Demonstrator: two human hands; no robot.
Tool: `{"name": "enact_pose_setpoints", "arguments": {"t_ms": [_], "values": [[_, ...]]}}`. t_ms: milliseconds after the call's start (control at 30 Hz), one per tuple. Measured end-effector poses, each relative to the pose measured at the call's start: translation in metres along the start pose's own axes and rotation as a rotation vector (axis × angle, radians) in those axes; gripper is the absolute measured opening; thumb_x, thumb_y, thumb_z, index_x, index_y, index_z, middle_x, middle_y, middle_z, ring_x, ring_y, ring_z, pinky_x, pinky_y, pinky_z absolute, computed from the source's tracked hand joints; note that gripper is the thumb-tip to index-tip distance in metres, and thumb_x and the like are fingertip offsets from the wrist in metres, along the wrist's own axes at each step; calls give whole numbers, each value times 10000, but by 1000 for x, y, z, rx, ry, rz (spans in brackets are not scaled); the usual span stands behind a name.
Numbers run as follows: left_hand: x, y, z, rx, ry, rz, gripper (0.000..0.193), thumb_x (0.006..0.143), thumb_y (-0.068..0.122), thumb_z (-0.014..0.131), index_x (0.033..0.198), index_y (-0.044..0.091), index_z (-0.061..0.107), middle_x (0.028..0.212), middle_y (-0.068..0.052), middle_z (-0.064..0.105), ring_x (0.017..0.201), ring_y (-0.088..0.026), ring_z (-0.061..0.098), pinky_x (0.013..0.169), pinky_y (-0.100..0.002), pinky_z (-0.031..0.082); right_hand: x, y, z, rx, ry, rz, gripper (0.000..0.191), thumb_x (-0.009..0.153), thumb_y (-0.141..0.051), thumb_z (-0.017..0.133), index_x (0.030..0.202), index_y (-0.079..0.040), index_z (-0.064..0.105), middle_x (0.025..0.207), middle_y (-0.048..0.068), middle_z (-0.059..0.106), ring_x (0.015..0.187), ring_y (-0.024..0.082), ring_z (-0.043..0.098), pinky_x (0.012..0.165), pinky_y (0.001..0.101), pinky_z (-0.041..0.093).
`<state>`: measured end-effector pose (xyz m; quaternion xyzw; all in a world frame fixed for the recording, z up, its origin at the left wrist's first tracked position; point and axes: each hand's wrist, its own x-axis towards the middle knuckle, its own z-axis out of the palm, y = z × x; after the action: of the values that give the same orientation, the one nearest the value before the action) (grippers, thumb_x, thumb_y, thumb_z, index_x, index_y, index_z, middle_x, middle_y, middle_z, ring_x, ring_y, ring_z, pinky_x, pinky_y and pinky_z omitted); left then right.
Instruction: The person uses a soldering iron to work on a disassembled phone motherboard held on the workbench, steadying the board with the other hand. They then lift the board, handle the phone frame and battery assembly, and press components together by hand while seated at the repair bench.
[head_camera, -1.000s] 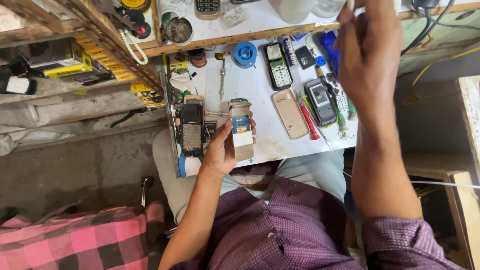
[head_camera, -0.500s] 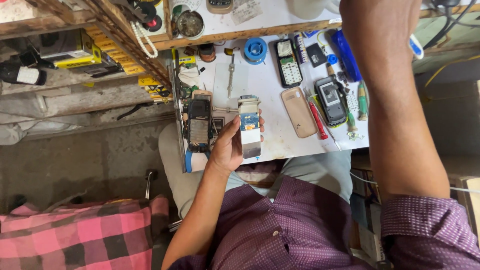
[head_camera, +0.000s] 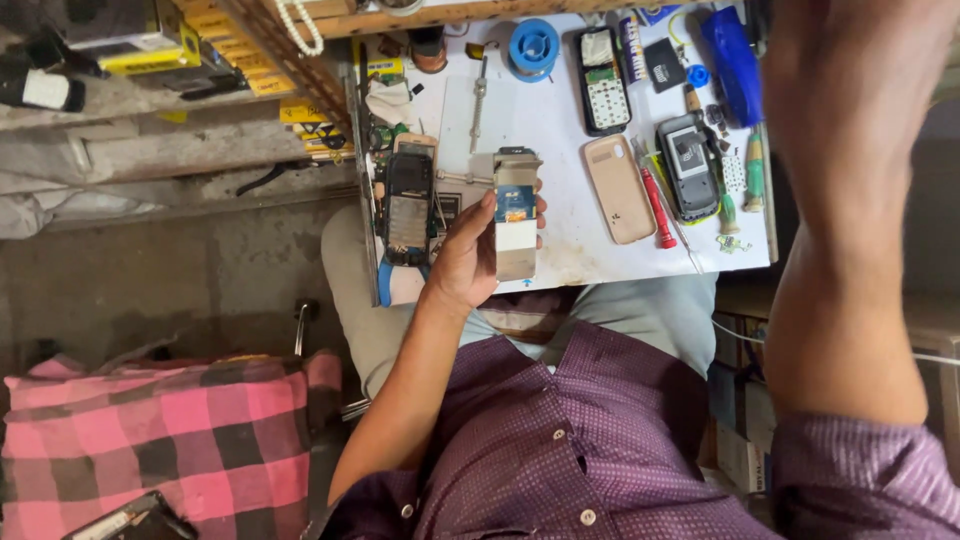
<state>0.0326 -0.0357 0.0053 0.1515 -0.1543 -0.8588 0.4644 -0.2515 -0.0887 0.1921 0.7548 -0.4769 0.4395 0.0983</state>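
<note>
Left hand (head_camera: 468, 252) clamped on opened phone body (head_camera: 516, 212), fingers wrapped at long edges, held above white bench (head_camera: 560, 130). Right hand (head_camera: 850, 90) raised close to camera, blurred; grip state cannot be told. Phone body judged light, rigid, fragile where internals exposed: hold by edges only.

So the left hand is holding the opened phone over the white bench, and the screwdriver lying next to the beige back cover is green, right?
Not quite. The screwdriver next to the beige back cover is red, as the head view shows. The rest stands: the left hand holds the opened phone over the white bench.
</note>
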Motion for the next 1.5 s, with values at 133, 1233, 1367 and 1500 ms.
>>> {"name": "enact_pose_setpoints", "arguments": {"t_ms": [133,1233,1367,1500], "values": [[3,0,-7,-1,-47,-16,554,1053,371,634,1426,-30,554,1240,-156,674,1105,-235,666,932,-393,569,-39,-24,20,349,-342,312,206,1044,36,665,1245,45,707,977,127,704,793,235,597,679,360,462],[4,-14,-18,-24,-1,-93,428,1076,346,668,1337,11,613,1173,-121,709,1031,-244,706,923,-445,588,-107,-60,59,424,-431,176,298,826,-31,825,1098,-150,818,980,41,663,898,210,659,738,339,526],[4,-14,-16,0,36,-73,454,1039,342,670,1342,10,599,1199,-114,706,1038,-241,701,910,-458,595,-105,-60,59,427,-420,213,283,836,-28,849,1095,-136,817,952,44,650,866,191,652,719,330,520],[4,-14,-13,-18,16,-89,493,1053,341,658,1378,-22,583,1240,-133,697,1083,-246,696,934,-455,588,-105,-60,59,491,-419,237,301,831,-16,848,1107,-130,811,969,41,666,876,186,659,731,325,530]]}}
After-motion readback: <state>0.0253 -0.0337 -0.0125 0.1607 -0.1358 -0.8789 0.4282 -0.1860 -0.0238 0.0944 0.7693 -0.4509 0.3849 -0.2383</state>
